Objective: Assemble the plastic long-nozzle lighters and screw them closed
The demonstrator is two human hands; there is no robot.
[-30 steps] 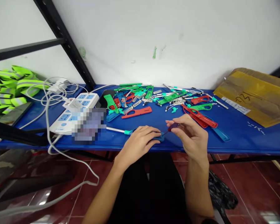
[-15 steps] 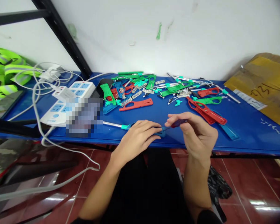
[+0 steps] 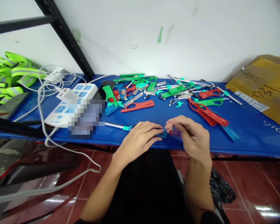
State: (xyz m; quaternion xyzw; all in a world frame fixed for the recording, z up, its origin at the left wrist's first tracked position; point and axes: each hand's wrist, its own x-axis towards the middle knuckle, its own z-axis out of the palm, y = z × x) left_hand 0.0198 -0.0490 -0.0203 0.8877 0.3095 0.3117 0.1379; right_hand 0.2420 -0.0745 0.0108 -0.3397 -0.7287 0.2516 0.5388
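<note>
Right here, the left hand (image 3: 140,137) pinned the blue lighter (image 3: 162,133) down, fingers draped over it; the right hand (image 3: 193,137) pinched a blurred purple tool (image 3: 176,132) just beside its handle end, tip unclear. The lighter lay lengthwise left to right, metal rod (image 3: 114,125) pointing left from the fingers, body seemingly unopened. Beyond the fingers, a red shell (image 3: 140,105), then split green shells (image 3: 177,89) and loose innards: plenty apart, this one apparently left to open.

right hand (image 3: 193,137) | lower, closer to blue casing (image 3: 162,134) | purple handle (image 3: 175,132) nearer casing, now blurred
</note>
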